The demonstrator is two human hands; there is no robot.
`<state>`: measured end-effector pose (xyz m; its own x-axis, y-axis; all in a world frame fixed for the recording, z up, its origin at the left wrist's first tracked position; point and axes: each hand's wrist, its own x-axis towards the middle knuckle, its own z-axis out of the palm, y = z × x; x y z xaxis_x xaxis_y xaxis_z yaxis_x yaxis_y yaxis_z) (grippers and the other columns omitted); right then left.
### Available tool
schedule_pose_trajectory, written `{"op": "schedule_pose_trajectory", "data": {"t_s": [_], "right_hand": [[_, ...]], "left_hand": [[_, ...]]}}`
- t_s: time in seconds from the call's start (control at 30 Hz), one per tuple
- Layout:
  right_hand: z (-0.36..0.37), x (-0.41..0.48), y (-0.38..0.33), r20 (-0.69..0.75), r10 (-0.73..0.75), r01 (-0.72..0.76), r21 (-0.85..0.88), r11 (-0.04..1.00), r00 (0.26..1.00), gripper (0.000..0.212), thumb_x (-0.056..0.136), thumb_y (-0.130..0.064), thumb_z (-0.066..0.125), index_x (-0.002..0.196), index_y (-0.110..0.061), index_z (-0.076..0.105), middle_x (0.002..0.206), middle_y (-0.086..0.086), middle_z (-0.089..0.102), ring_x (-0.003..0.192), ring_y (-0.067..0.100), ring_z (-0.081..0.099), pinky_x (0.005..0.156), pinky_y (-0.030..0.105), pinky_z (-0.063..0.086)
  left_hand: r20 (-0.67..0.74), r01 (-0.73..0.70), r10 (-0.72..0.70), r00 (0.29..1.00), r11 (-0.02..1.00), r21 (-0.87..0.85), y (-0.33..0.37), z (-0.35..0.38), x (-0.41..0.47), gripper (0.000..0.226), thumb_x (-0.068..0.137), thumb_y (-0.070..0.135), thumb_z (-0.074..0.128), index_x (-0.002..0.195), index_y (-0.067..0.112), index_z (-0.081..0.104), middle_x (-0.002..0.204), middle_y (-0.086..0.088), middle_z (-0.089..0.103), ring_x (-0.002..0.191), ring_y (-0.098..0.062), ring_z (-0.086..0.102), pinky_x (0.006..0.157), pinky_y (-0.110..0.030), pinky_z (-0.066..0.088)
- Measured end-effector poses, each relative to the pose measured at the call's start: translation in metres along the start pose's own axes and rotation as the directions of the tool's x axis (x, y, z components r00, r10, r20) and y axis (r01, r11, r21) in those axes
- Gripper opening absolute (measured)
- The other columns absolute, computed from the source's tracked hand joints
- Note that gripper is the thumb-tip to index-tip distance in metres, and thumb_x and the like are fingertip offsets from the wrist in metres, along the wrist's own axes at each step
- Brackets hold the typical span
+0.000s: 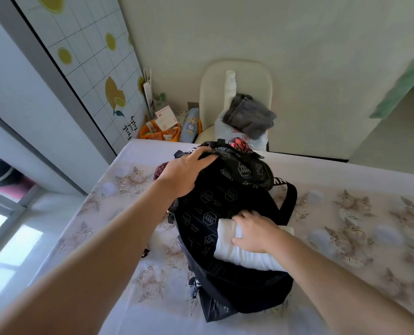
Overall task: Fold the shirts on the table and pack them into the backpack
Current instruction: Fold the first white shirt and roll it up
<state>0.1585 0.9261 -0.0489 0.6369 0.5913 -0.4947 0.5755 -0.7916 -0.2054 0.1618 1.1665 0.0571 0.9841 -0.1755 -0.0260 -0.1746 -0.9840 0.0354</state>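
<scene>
A black backpack (227, 197) with a white hexagon print lies in the middle of the table, its opening facing me. My left hand (184, 171) grips the far top edge of the backpack, fingers curled over the fabric. A folded white shirt (244, 256) sits half inside the opening. My right hand (256, 233) lies on top of that shirt, fingertips reaching into the bag and thumb along the shirt's side. A bit of red and black patterned fabric (237, 144) shows behind the backpack's far end.
The table (358, 226) carries a pale floral cloth. Behind it stands a cream chair (235, 76) with a grey garment (249, 116) and a white bag. An orange basket (160, 131) of small items sits at the back left by a lemon-print panel (92, 68).
</scene>
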Motion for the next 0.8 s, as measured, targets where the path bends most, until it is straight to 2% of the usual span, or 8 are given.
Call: {"op": "schedule_pose_trajectory", "data": {"t_s": [0.1,0.17,0.33,0.43,0.5,0.57,0.7,0.8], "right_hand": [[-0.008,-0.003,-0.008,0.022,0.009,-0.009,0.027,1.0,1.0,0.057,0.087,-0.05,0.059,0.134,-0.021,0.045,0.121,0.0,0.054,0.112,0.025,0.057,0.085,0.035,0.046],[-0.02,-0.005,-0.012,0.026,0.014,-0.017,0.142,0.99,1.0,0.049,0.086,-0.047,0.063,0.129,-0.027,0.05,0.109,-0.005,0.057,0.104,0.021,0.059,0.08,0.032,0.045],[-0.061,0.03,-0.03,-0.168,0.192,-0.041,0.639,0.768,0.967,0.054,0.091,-0.049,0.061,0.134,-0.019,0.049,0.126,0.004,0.059,0.118,0.025,0.058,0.102,0.039,0.046],[-0.057,0.054,-0.041,-0.194,0.204,-0.109,0.411,0.905,0.959,0.077,0.097,-0.053,0.052,0.153,-0.007,0.025,0.152,0.017,0.036,0.139,0.033,0.037,0.113,0.039,0.033],[-0.04,0.049,-0.047,-0.335,0.027,0.01,0.11,0.994,0.942,0.062,0.1,-0.043,0.045,0.152,-0.012,0.03,0.155,0.012,0.032,0.14,0.029,0.032,0.11,0.039,0.035],[-0.017,0.036,-0.049,-0.351,-0.188,0.161,-0.104,0.981,0.917,0.062,0.094,-0.045,0.044,0.151,-0.024,0.03,0.162,0.006,0.02,0.147,0.027,0.018,0.11,0.046,0.033],[0.015,0.031,-0.047,-0.121,-0.228,0.193,-0.25,0.949,0.966,0.11,0.079,-0.057,0.055,0.153,-0.034,-0.023,0.159,0.011,-0.034,0.148,0.032,-0.027,0.116,0.061,0.008],[0.015,0.042,-0.05,-0.213,-0.108,0.062,-0.213,0.975,0.971,0.111,0.085,-0.026,0.063,0.154,-0.026,-0.023,0.161,0.02,-0.02,0.151,0.038,-0.013,0.119,0.05,0.022]], "left_hand": [[-0.008,0.061,-0.062,0.998,0.993,-0.097,-0.006,-0.006,0.001,0.088,0.082,-0.006,0.053,0.154,0.035,0.022,0.158,0.007,0.021,0.124,-0.03,0.051,0.082,-0.037,0.049],[-0.008,0.057,-0.058,0.998,0.992,-0.114,-0.008,-0.011,0.0,0.088,0.082,-0.008,0.052,0.154,0.035,0.024,0.158,0.008,0.023,0.125,-0.031,0.05,0.085,-0.039,0.049],[-0.048,0.048,-0.058,0.997,0.98,-0.191,-0.015,-0.012,-0.003,0.083,0.08,-0.013,0.049,0.149,0.033,0.037,0.154,0.007,0.034,0.124,-0.03,0.053,0.083,-0.038,0.052],[-0.138,-0.001,-0.03,0.99,0.975,-0.22,-0.02,-0.011,-0.006,0.073,0.078,-0.013,0.051,0.138,0.027,0.05,0.142,0.003,0.046,0.109,-0.032,0.06,0.073,-0.043,0.055],[-0.182,-0.041,0.004,0.983,0.98,-0.197,-0.023,-0.007,-0.007,0.061,0.075,-0.016,0.051,0.123,0.022,0.051,0.127,0.002,0.051,0.086,-0.035,0.063,0.058,-0.043,0.053],[-0.222,-0.023,-0.029,0.975,0.973,-0.228,-0.026,-0.001,-0.007,0.056,0.073,-0.018,0.049,0.115,0.019,0.043,0.111,0.0,0.053,0.07,-0.034,0.06,0.049,-0.04,0.047],[-0.138,0.118,-0.211,0.968,0.861,-0.495,-0.027,0.001,0.001,0.073,0.082,-0.013,0.049,0.142,0.025,0.036,0.129,-0.001,0.061,0.111,-0.017,0.061,0.086,-0.035,0.053],[-0.046,0.188,-0.22,0.974,0.912,-0.365,-0.029,-0.002,0.009,0.046,0.096,0.013,0.054,0.138,0.032,0.055,0.124,-0.001,0.066,0.109,-0.023,0.062,0.083,-0.031,0.05]]}}
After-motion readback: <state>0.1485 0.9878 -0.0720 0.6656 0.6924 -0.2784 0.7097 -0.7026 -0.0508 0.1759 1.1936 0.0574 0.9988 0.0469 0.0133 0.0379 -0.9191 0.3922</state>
